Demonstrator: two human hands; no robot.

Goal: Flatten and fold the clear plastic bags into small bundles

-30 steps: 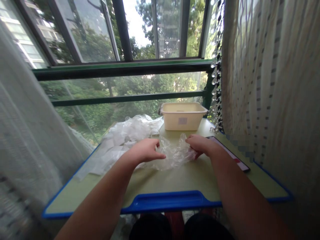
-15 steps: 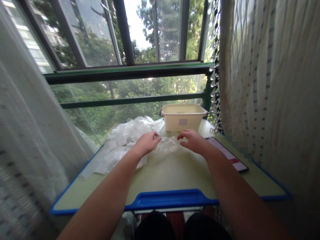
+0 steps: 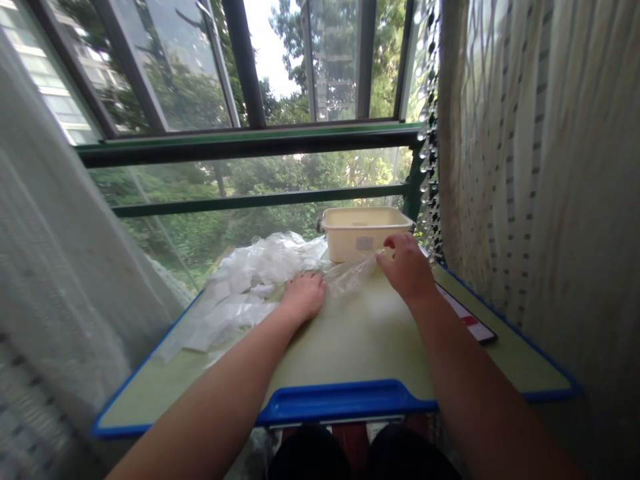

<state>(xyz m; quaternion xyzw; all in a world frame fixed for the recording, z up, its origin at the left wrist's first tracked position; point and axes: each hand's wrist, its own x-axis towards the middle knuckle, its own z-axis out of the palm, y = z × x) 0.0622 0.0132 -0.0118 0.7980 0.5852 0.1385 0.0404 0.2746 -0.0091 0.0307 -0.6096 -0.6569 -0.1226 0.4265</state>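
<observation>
A clear plastic bag (image 3: 353, 275) lies stretched across the far part of the green table (image 3: 345, 340), between my two hands. My left hand (image 3: 303, 295) presses down on the bag's left end with its fingers curled. My right hand (image 3: 407, 267) pinches the bag's right end and holds it slightly raised, close to the front of a cream plastic tub (image 3: 365, 230).
A heap of clear plastic bags (image 3: 250, 283) covers the table's far left. A phone (image 3: 465, 317) lies at the right, partly behind my right forearm. A blue rim edges the table. Window glass and a green rail stand behind, curtains on both sides.
Both hands moved away from me toward the tub. The crumpled bag got pulled out longer and flatter; my right hand rose and went right, my left pressed down.
</observation>
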